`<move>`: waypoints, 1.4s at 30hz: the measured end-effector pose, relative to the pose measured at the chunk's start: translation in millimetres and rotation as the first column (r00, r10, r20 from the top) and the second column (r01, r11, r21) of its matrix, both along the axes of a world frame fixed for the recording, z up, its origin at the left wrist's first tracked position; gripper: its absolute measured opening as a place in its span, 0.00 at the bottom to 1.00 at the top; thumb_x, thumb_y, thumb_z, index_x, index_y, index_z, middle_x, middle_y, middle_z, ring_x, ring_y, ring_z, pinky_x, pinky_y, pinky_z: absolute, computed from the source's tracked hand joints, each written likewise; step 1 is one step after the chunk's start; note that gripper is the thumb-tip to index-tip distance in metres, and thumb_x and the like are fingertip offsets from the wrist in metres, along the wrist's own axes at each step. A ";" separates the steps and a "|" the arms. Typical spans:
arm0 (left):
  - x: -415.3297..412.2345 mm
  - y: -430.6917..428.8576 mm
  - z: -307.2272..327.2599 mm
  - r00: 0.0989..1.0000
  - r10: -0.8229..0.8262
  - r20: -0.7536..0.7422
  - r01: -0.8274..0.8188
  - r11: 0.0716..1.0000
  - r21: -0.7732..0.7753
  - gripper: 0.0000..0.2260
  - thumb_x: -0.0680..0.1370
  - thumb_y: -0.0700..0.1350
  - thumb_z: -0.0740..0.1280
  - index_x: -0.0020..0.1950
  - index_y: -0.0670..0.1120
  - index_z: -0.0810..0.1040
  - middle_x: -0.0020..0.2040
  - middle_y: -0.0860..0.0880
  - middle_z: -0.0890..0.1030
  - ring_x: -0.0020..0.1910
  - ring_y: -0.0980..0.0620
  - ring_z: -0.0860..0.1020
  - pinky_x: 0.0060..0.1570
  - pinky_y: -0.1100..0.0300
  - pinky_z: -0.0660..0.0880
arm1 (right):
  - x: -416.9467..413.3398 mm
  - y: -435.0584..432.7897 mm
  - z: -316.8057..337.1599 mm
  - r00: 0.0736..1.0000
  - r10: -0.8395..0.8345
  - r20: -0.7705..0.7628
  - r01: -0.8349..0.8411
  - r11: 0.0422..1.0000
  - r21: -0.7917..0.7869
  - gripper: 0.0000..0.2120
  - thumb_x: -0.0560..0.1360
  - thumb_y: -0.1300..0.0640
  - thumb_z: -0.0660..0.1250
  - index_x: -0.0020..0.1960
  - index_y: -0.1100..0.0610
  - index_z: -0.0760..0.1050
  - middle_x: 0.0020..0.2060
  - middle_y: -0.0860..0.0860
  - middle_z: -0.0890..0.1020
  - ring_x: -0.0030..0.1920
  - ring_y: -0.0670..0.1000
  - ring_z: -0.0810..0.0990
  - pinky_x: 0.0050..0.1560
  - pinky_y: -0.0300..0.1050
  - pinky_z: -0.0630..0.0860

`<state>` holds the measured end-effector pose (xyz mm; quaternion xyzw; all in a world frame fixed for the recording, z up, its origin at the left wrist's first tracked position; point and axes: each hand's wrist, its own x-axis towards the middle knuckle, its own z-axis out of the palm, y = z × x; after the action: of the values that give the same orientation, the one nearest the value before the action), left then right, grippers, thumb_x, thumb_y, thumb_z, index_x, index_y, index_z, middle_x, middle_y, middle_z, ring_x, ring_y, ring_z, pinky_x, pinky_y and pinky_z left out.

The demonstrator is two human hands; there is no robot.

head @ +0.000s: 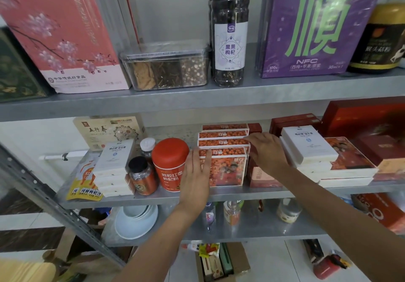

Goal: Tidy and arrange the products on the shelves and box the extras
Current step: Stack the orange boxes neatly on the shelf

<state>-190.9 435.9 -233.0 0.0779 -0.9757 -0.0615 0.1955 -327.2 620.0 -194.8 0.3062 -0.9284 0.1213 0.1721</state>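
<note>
1. Stacked white bowls (135, 222), at 7 o'clock.
2. White tube with dark clip (63, 156), against the wall, at 9 o'clock.
3. Pale floor tiles (274, 259), at 5 o'clock.
4. Red item (326, 266) lying on the tiles, at 5 o'clock; kind unclear.
5. Grey wall (173, 8), at 12 o'clock.

1. between the left hand (196, 170) and the right hand (266, 150): a row of upright boxes (223, 165), one behind another on the middle shelf (241, 193).
2. just left of the left hand sits a canister (169, 164). left again are two bottles (142, 175), one in front of the other, then a stack of flat packs (115, 167) with a pouch (84, 183) at its left.
3. right of the right hand is a second stack (306, 148). under that wrist stands a small carton (262, 177).
4. on the shelf above the hands: a tall jar (230, 34), with a tub (165, 67) to its left.
5. below the left forearm, bowls (135, 220) sit on the lower shelf.
</note>
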 end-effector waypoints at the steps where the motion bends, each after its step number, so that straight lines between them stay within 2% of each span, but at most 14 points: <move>1: 0.2 1.0 -0.2 1.000 0.013 -0.006 -0.013 1.000 -0.011 0.36 0.76 0.37 0.69 0.80 0.45 0.56 0.76 0.35 0.61 0.75 0.36 0.61 0.73 0.45 0.60 | -1.4 0.0 0.5 1.000 -0.004 -0.009 0.004 0.999 0.045 0.20 0.77 0.55 0.68 0.68 0.53 0.73 0.64 0.51 0.76 0.66 0.54 0.71 0.71 0.51 0.60; 3: -0.3 2.0 -0.7 1.000 0.019 -0.017 -0.020 0.999 -0.040 0.36 0.73 0.40 0.73 0.78 0.44 0.60 0.72 0.36 0.67 0.71 0.37 0.67 0.70 0.44 0.67 | -2.7 -0.6 0.4 1.000 -0.003 -0.016 0.004 0.995 0.096 0.20 0.78 0.54 0.67 0.69 0.52 0.71 0.66 0.50 0.74 0.67 0.53 0.68 0.71 0.50 0.59; 6: -1.3 -0.4 -0.9 0.999 0.016 -0.033 -0.019 0.995 -0.096 0.39 0.71 0.42 0.76 0.78 0.43 0.61 0.70 0.39 0.71 0.67 0.40 0.70 0.67 0.47 0.71 | -2.9 -1.6 -0.6 1.000 0.000 -0.006 0.001 0.996 0.094 0.19 0.77 0.54 0.67 0.67 0.52 0.72 0.65 0.50 0.74 0.67 0.52 0.68 0.71 0.49 0.59; 10: 0.9 -1.6 -2.0 1.000 0.014 -0.015 -0.015 0.997 -0.079 0.39 0.75 0.42 0.71 0.80 0.46 0.52 0.73 0.40 0.66 0.70 0.41 0.66 0.70 0.49 0.66 | -4.6 -3.3 3.3 1.000 -0.005 0.016 0.004 0.998 0.065 0.18 0.75 0.56 0.70 0.64 0.54 0.74 0.64 0.51 0.75 0.65 0.52 0.70 0.67 0.48 0.62; 15: 5.6 -0.1 -1.6 1.000 -0.006 0.019 0.006 1.000 -0.030 0.35 0.78 0.42 0.66 0.81 0.51 0.51 0.77 0.42 0.60 0.75 0.42 0.59 0.74 0.49 0.61 | -7.3 -7.0 15.6 0.997 0.006 0.077 -0.011 0.998 0.064 0.19 0.74 0.54 0.72 0.63 0.53 0.73 0.63 0.51 0.76 0.65 0.51 0.71 0.67 0.47 0.63; 19: 7.8 0.9 1.5 1.000 -0.013 0.006 0.013 1.000 -0.021 0.36 0.76 0.41 0.69 0.80 0.51 0.56 0.75 0.40 0.63 0.73 0.40 0.62 0.72 0.47 0.64 | -9.3 -8.6 23.2 0.995 0.011 0.100 -0.025 0.989 0.148 0.20 0.73 0.53 0.72 0.64 0.51 0.73 0.65 0.50 0.74 0.66 0.51 0.69 0.69 0.48 0.62; 23: 8.5 1.2 2.1 0.998 -0.027 -0.055 0.025 0.999 -0.040 0.37 0.71 0.38 0.73 0.77 0.49 0.63 0.71 0.38 0.70 0.69 0.39 0.68 0.68 0.44 0.70 | -12.5 -9.2 31.3 0.991 0.037 0.127 -0.065 0.972 0.227 0.21 0.73 0.47 0.72 0.63 0.53 0.73 0.64 0.52 0.73 0.66 0.53 0.68 0.67 0.49 0.63; 26: 6.6 -1.6 4.6 0.999 -0.038 -0.007 0.038 0.998 -0.053 0.36 0.75 0.38 0.69 0.79 0.50 0.58 0.74 0.39 0.65 0.71 0.39 0.64 0.71 0.45 0.65 | -12.6 -11.8 37.9 0.994 0.023 0.106 -0.060 0.935 0.351 0.26 0.73 0.44 0.71 0.68 0.53 0.71 0.67 0.53 0.71 0.69 0.55 0.65 0.68 0.51 0.63; 28: 5.3 -3.9 6.2 0.999 -0.043 0.029 0.045 0.997 -0.058 0.35 0.77 0.39 0.65 0.80 0.52 0.53 0.75 0.40 0.62 0.72 0.41 0.62 0.73 0.46 0.62 | -11.7 -14.2 39.3 0.994 0.003 0.109 -0.044 0.924 0.379 0.27 0.74 0.45 0.70 0.70 0.52 0.71 0.68 0.54 0.71 0.69 0.55 0.66 0.69 0.52 0.65; 30: 5.8 -6.2 6.4 0.998 -0.042 0.043 0.044 0.997 -0.057 0.35 0.78 0.40 0.64 0.81 0.53 0.50 0.76 0.42 0.60 0.73 0.42 0.59 0.75 0.48 0.59 | -11.1 -14.7 37.7 0.981 -0.008 0.191 -0.049 0.955 0.293 0.23 0.75 0.51 0.71 0.68 0.54 0.74 0.65 0.54 0.76 0.64 0.54 0.74 0.66 0.50 0.71; 32: 8.6 -7.7 4.8 0.997 -0.050 0.052 0.052 0.998 -0.041 0.38 0.78 0.42 0.65 0.80 0.56 0.45 0.77 0.43 0.57 0.75 0.43 0.56 0.75 0.49 0.58 | -8.9 -12.9 33.9 0.945 0.022 0.326 -0.059 0.993 0.105 0.19 0.75 0.57 0.72 0.65 0.56 0.76 0.60 0.54 0.81 0.59 0.54 0.79 0.62 0.49 0.75; 34: 12.2 -8.9 2.3 0.995 -0.073 0.062 0.076 0.996 -0.039 0.42 0.78 0.42 0.66 0.79 0.60 0.39 0.78 0.44 0.53 0.76 0.42 0.53 0.75 0.48 0.59 | -5.2 -10.0 31.5 0.922 0.050 0.383 -0.028 0.998 -0.064 0.18 0.74 0.62 0.72 0.63 0.58 0.77 0.57 0.55 0.83 0.56 0.54 0.81 0.59 0.45 0.76; 37: 16.7 -9.1 -2.6 0.991 -0.091 0.093 0.093 0.996 -0.015 0.47 0.77 0.39 0.67 0.76 0.64 0.33 0.80 0.45 0.45 0.79 0.43 0.45 0.74 0.47 0.60 | -1.0 -5.9 32.4 0.929 0.089 0.358 -0.001 0.971 -0.239 0.17 0.70 0.65 0.75 0.59 0.61 0.80 0.53 0.56 0.84 0.48 0.49 0.81 0.49 0.36 0.73; 42: 17.0 -5.3 -7.1 0.990 -0.096 0.107 0.090 0.994 0.057 0.48 0.77 0.36 0.66 0.76 0.65 0.33 0.80 0.47 0.40 0.79 0.44 0.39 0.73 0.43 0.62 | 8.7 0.8 46.7 0.941 0.136 0.309 -0.004 0.920 -0.393 0.16 0.70 0.66 0.75 0.57 0.61 0.80 0.53 0.55 0.84 0.50 0.54 0.83 0.54 0.45 0.77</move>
<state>-174.0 430.6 -240.1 0.0409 -0.9856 -0.0917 0.1364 -318.5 620.8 -148.1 0.2750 -0.8900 0.3576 0.0667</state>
